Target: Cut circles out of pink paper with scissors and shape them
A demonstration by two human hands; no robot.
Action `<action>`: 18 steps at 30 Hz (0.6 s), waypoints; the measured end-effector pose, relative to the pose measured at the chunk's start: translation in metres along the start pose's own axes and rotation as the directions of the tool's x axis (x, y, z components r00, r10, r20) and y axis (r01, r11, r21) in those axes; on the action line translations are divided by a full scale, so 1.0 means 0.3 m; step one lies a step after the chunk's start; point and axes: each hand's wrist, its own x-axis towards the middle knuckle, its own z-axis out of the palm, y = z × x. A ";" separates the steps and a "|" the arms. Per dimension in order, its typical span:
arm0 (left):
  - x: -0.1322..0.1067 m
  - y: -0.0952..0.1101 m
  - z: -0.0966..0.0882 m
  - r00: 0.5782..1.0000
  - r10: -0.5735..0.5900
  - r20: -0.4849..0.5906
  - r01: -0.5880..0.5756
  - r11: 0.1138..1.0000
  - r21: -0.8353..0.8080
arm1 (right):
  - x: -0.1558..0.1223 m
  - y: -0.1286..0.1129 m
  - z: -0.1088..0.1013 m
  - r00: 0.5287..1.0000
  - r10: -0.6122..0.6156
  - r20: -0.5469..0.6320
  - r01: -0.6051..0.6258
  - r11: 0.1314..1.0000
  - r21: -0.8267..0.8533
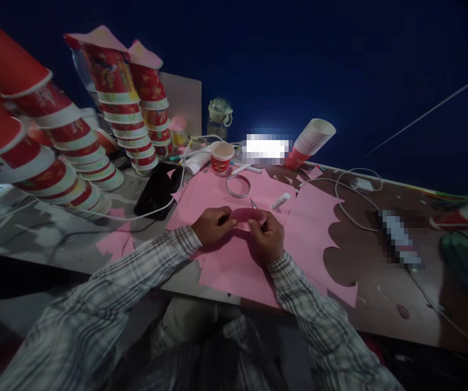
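Observation:
Between my two hands is a curved piece of pink paper [245,216], raised above the pink sheets. My left hand [213,225] pinches its left end with thumb and fingers. At the other end, my right hand [269,234] grips it with the thumb on the near side. Pink paper sheets [234,271] lie beneath, the right one cut with scalloped edges. A metallic blade tip [253,204] shows just beyond my right hand, the rest hidden. Close by are a white glue stick [280,201] and a roll of tape [238,185].
Towers of stacked red paper cups [124,108] stand at the left, two with pink paper tops. A single paper cup [221,156], a tilted cup stack [313,138] and a lidded jar [219,117] are at the back. A black phone [158,190] and white cables lie around.

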 end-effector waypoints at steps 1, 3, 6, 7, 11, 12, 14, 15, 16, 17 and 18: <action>0.000 0.001 0.000 1.000 0.003 -0.028 -0.004 1.000 -0.020 | -0.001 0.002 0.004 1.000 0.003 0.006 -0.003 1.000 0.009; 0.002 0.002 0.000 0.996 0.006 -0.090 -0.013 0.996 -0.084 | -0.005 0.003 0.010 0.999 -0.012 0.041 0.011 1.000 0.022; 0.004 0.005 0.001 0.986 0.016 -0.167 -0.041 0.988 -0.152 | -0.012 -0.002 0.017 0.994 -0.005 0.105 0.003 1.000 0.023; 0.005 0.006 0.002 0.982 0.023 -0.186 -0.052 0.987 -0.152 | -0.014 -0.004 0.020 0.993 0.006 0.116 -0.008 1.000 0.019; 0.005 0.011 0.011 0.975 0.045 -0.216 -0.072 0.991 -0.117 | -0.018 -0.007 0.028 0.991 0.046 0.123 -0.046 0.999 -0.001; 0.005 0.010 0.015 0.975 0.047 -0.217 -0.071 0.992 -0.108 | -0.017 -0.006 0.030 0.991 0.048 0.122 -0.048 0.999 -0.007; 0.005 0.006 0.021 0.975 0.045 -0.217 -0.068 0.992 -0.103 | -0.017 -0.006 0.030 0.991 0.046 0.126 -0.044 0.999 -0.021; 0.005 0.004 0.023 0.974 0.040 -0.221 -0.065 0.992 -0.106 | -0.016 -0.006 0.029 0.991 0.044 0.130 -0.041 0.999 -0.028; 0.005 0.002 0.025 0.973 0.036 -0.227 -0.063 0.991 -0.114 | -0.017 -0.007 0.028 0.990 0.041 0.138 -0.037 0.999 -0.032; 0.005 -0.001 0.026 0.972 0.032 -0.233 -0.062 0.990 -0.123 | -0.017 -0.007 0.026 0.988 0.035 0.149 -0.030 0.999 -0.033; 0.006 -0.003 0.026 0.971 0.028 -0.236 -0.060 0.990 -0.130 | -0.017 -0.008 0.024 0.986 0.023 0.163 -0.018 0.999 -0.033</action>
